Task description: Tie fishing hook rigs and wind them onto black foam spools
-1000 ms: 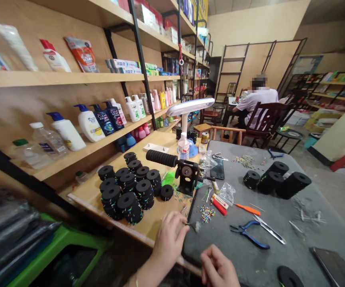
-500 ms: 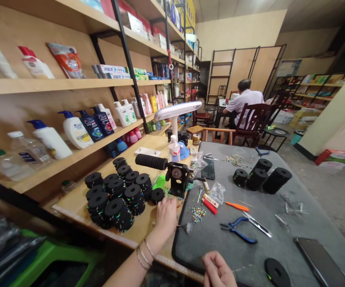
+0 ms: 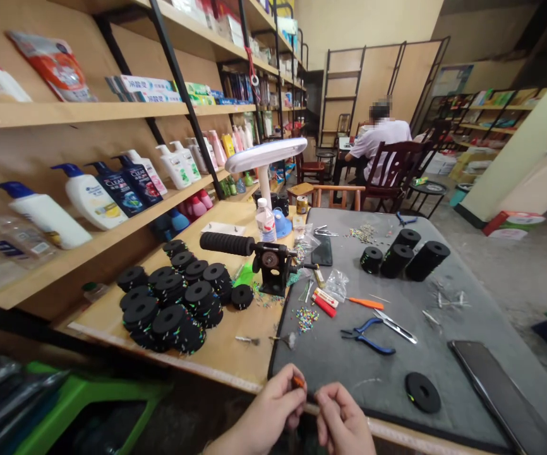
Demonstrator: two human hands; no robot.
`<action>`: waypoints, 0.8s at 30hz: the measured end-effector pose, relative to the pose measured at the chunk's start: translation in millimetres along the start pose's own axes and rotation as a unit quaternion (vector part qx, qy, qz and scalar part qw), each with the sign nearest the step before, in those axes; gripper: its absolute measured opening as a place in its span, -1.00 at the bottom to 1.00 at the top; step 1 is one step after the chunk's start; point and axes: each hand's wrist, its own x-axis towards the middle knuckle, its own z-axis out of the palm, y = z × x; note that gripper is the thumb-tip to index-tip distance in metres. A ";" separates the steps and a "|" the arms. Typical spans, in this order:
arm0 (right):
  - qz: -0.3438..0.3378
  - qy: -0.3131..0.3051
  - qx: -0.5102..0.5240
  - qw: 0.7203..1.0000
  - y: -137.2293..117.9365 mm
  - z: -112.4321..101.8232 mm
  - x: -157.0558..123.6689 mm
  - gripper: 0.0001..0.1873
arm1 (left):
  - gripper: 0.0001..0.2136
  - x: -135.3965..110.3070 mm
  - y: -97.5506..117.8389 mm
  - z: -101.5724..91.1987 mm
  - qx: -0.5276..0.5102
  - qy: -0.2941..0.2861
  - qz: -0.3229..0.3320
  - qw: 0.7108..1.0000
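Observation:
My left hand (image 3: pixel 273 414) and my right hand (image 3: pixel 342 423) meet at the near edge of the grey mat (image 3: pixel 444 354), both with fingers pinched. A small orange piece (image 3: pixel 298 382) sits in the left fingertips. What the right fingers pinch is too small to make out. Just beyond the hands lie a small brush-like tuft (image 3: pixel 287 340) and a heap of coloured beads (image 3: pixel 306 318). Blue-handled pliers (image 3: pixel 366 336) and snips (image 3: pixel 395 327) rest further right on the mat.
Stacks of black foam discs (image 3: pixel 174 297) fill the wooden bench on the left, beside a black winder with a foam roller (image 3: pixel 254 256). A lamp (image 3: pixel 266 155), phones (image 3: pixel 486 392) and shelves of bottles (image 3: pixel 88 202) surround it. A person sits at a far table (image 3: pixel 380 142).
My left hand drew back from the bench near the winder to the mat's near edge and now pinches an orange piece beside my right hand. The camera view shifted right.

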 end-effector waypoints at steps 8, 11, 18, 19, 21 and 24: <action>0.042 -0.027 -0.021 0.999 23.0 -1.1 -12.6 -0.43 | -0.79 -5.1 -36.9 0.3 0.037 0.036 -0.033 0.998; 0.054 -0.044 -0.016 0.997 30.8 -1.6 -15.0 -0.44 | -0.78 -5.9 -42.9 -2.4 0.068 0.040 -0.022 0.997; 0.098 -0.073 -0.001 0.993 36.6 0.3 -19.7 -0.43 | -0.80 -4.1 -55.7 -6.9 0.055 0.047 -0.036 0.997; 0.100 -0.074 -0.001 0.992 36.3 0.7 -20.0 -0.43 | -0.81 -4.0 -56.0 -7.1 0.059 0.048 -0.034 0.996; 0.102 -0.075 0.000 0.992 35.8 1.6 -20.5 -0.43 | -0.83 -4.4 -55.3 -7.0 0.078 0.055 -0.025 0.995; 0.111 -0.081 0.005 0.991 35.9 2.7 -20.9 -0.43 | -0.85 -5.7 -52.2 -6.6 0.114 0.074 -0.013 0.991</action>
